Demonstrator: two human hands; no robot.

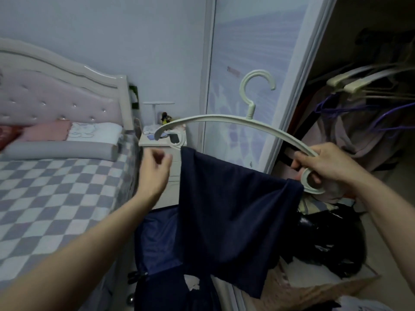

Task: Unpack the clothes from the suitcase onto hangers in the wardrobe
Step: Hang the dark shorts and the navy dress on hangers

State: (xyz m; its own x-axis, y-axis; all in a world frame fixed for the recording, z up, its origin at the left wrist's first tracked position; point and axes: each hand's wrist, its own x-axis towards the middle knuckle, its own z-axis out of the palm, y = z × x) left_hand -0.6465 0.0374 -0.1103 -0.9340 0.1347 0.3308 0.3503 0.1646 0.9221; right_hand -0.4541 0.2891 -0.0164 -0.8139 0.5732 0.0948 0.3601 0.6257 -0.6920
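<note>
A pale green plastic hanger is held up in front of the wardrobe door. A dark navy garment is draped over its lower bar and hangs down. My right hand grips the hanger's right end, fingers curled round the ring there. My left hand hovers just left of the garment, fingers loosely curled, holding nothing. Below, the open suitcase with blue lining stands on the floor, partly hidden by the garment. The wardrobe is open at the right, with hangers and clothes inside.
A bed with a checked cover fills the left. A white bedside table stands behind the hanger. The sliding wardrobe door is straight ahead. Dark clothes lie piled on the wardrobe floor beside a box.
</note>
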